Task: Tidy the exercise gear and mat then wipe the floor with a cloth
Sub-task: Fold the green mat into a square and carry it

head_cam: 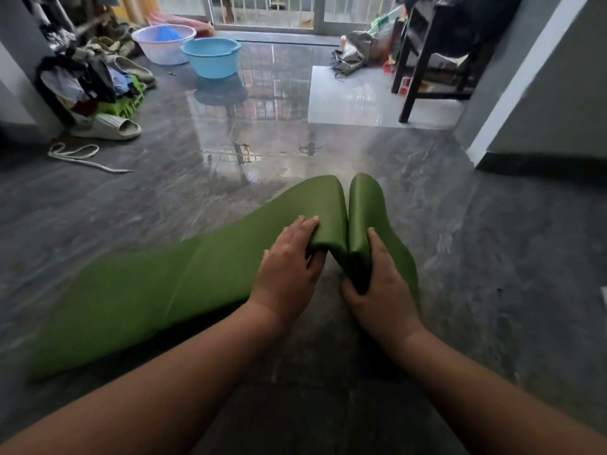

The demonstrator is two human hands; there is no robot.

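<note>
Green mat (210,274) | L hand (285,274) fingers curled over fold | R hand (377,290) grips fold

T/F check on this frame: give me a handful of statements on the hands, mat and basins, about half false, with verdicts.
1. Both hands grip the green mat. True: left hand and right hand each hold a fold.
2. The mat is fully rolled up. False: most of it lies flat on the floor.
3. The blue basin sits beside a white basin. True.
4. A slipper lies on the mat. False: it is on the floor, far left.
</note>
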